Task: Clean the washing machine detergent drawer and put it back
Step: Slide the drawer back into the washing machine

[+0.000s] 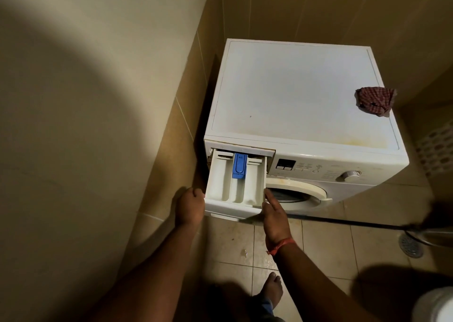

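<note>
Beige tiled walls close in on a white front-loading washing machine (301, 116) standing in a corner, a tall cream wall hard against its left side. A crumpled red-checked cloth (375, 100) lies on the machine's flat top near the far right edge. A round metal floor drain (410, 245) sits in the tiled floor at the right, and my bare foot (272, 288) stands on wet-looking tiles below.

The white plastic detergent drawer (235, 187) is pulled far out of its slot at the machine's upper left, its back end still inside the opening. It has three long compartments, with a blue plastic insert (239, 165) in the middle one. The compartment walls look dull and slightly stained.

My left hand (190, 207) grasps the drawer's front left corner, fingers curled round it. My right hand (274, 215) lies against the front right corner with fingers fairly straight — an orange thread (282, 245) circles that wrist.

The drawer's underside and front handle are hidden. A white object (435, 304) at the bottom right is cut off — I cannot tell what it is.
</note>
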